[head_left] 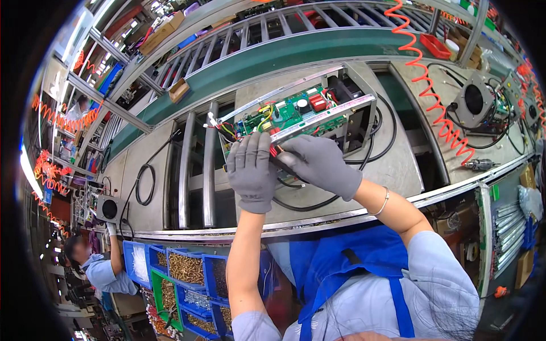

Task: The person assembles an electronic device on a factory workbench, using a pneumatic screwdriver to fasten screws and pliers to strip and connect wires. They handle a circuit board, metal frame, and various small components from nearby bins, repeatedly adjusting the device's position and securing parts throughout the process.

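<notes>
In front of me an open metal chassis (327, 116) holds a green circuit board (287, 111) with red, yellow and white parts. My left hand (250, 173), in a grey glove, rests with its fingers stretched out over the chassis' near left corner. Close beside it, my gloved right hand (321, 165) is closed, thumb and fingers pinching a small red and black piece (275, 151) that I cannot make out fully. Several thin coloured wires (226, 129) with white plugs stick out past the left end. Both hands hide part of the chassis front.
Black cable (392, 128) loops right of the chassis. A green conveyor belt (227, 77) runs behind. A coiled red air hose (435, 96) hangs at right, ending in a metal tool (480, 164). Blue bins (187, 267) of screws stand lower left; a co-worker (105, 267) sits beyond.
</notes>
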Available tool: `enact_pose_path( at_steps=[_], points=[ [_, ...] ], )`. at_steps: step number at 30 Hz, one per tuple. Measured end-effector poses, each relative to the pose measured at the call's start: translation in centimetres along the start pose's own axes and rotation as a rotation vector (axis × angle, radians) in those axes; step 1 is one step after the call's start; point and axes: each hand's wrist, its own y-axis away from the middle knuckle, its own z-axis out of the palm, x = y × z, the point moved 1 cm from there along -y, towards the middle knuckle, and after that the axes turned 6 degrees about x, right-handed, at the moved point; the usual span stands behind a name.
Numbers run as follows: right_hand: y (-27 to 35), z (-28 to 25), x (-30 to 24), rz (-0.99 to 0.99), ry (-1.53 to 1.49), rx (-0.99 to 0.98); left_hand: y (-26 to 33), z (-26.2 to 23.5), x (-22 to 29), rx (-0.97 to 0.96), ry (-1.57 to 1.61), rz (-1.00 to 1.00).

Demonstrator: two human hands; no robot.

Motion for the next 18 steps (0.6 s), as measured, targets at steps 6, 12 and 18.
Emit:
enact_pose_path(
  at_steps=[6,12,18],
  points=[
    [0.4,0.4,0.2,0.025,0.018,0.08,0.1,0.3,0.7,0.048,-0.044,-0.001],
    [0.7,1.1,0.4,0.029,0.017,0.132,0.6,1.2,0.4,0.142,-0.045,0.007],
    [0.6,1.3,0.5,0.063,-0.001,0.069,0.5,1.0,0.3,0.125,-0.023,0.04]
  ],
)
